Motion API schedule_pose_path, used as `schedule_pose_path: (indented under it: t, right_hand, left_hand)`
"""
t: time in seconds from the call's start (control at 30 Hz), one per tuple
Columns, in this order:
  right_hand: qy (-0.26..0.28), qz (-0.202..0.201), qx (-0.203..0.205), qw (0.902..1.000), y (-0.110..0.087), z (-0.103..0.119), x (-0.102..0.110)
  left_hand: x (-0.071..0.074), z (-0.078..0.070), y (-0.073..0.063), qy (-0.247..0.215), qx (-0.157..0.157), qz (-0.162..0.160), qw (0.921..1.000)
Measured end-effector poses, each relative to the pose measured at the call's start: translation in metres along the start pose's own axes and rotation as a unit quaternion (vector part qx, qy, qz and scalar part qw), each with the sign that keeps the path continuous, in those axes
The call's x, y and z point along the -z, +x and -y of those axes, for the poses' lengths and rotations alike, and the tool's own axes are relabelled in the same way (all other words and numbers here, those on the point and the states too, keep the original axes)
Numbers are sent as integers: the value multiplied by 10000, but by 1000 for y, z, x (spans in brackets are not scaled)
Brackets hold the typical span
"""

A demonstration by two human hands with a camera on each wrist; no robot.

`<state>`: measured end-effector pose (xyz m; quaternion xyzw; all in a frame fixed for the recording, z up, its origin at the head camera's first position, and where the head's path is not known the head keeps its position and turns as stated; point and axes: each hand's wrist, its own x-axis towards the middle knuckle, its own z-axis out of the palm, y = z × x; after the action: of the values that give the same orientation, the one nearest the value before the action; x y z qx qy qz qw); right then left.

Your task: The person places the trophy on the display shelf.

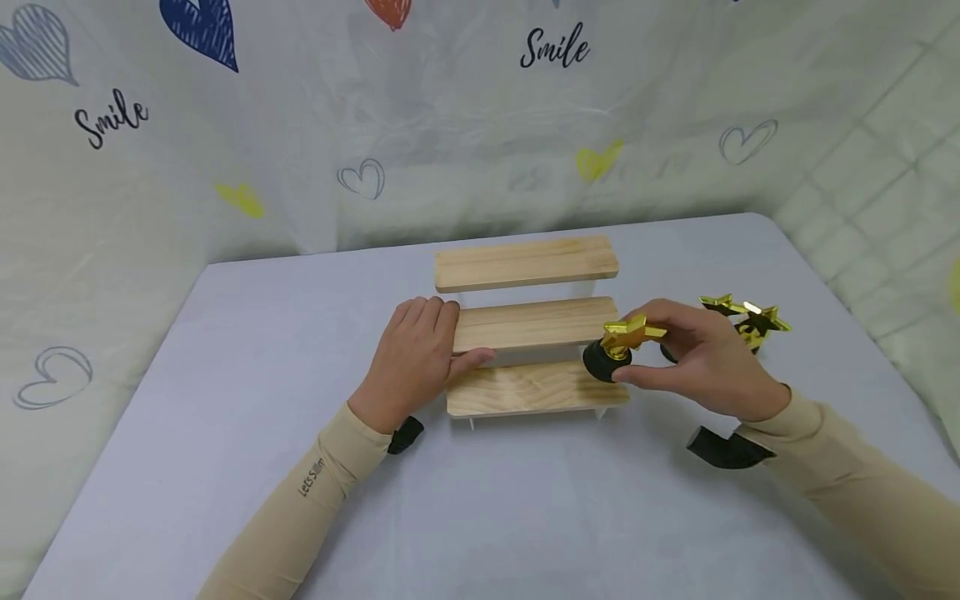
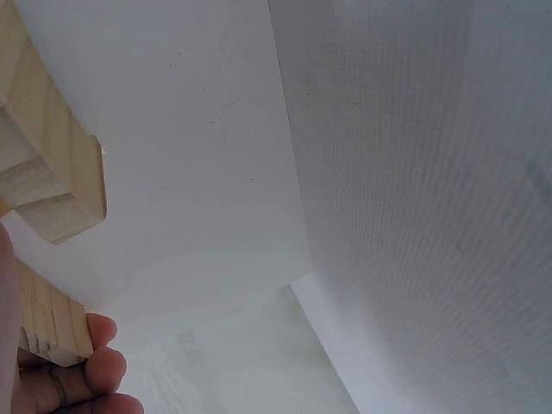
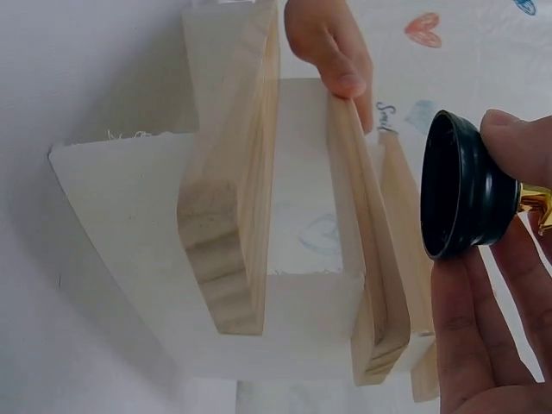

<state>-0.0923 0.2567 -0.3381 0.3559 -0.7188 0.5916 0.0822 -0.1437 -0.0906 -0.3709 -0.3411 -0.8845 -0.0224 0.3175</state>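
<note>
A three-tier stand with pale wooden shelves and white side panels stands on the table. My left hand grips the left end of the middle shelf, thumb along its front edge; in the left wrist view, fingertips curl around a plank end. My right hand pinches a small gold star trophy above the stand's right end. Its round black base is tilted, with the hollow underside showing in the right wrist view. The trophy appears apart from the shelves.
More gold star trophies stand on the table right of the stand, partly hidden behind my right hand. The white-covered table reaches back to a hanging sheet printed with hearts and words.
</note>
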Motion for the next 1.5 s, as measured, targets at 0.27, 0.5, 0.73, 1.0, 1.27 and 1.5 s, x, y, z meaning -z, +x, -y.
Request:
schedule_pose_path:
  t: [0.27,0.5,0.73,1.0,1.27,1.5]
  right_hand:
    - [-32,296,-270,9992,3,1,-10]
    - [-191,467,-529,9973,7,0,-21]
    - [-238,513,-643,9963,9,-4,-33]
    - [-384,422,-1045,9929,9,-3,-47]
    - [-481,295,-1070,9927,10,1,-62]
    - [-708,213,-1246,9894,10,-2,-80]
  left_hand:
    - [1,0,1,12,61,250,9997]
    - [1,0,0,22,41,144,9999]
    - [0,1,0,-7,43,111,9999]
    - [1,0,1,36,8,42,10000]
    - [2,1,2,76,48,166,9998]
    - [2,0,2,96,70,144,9998]
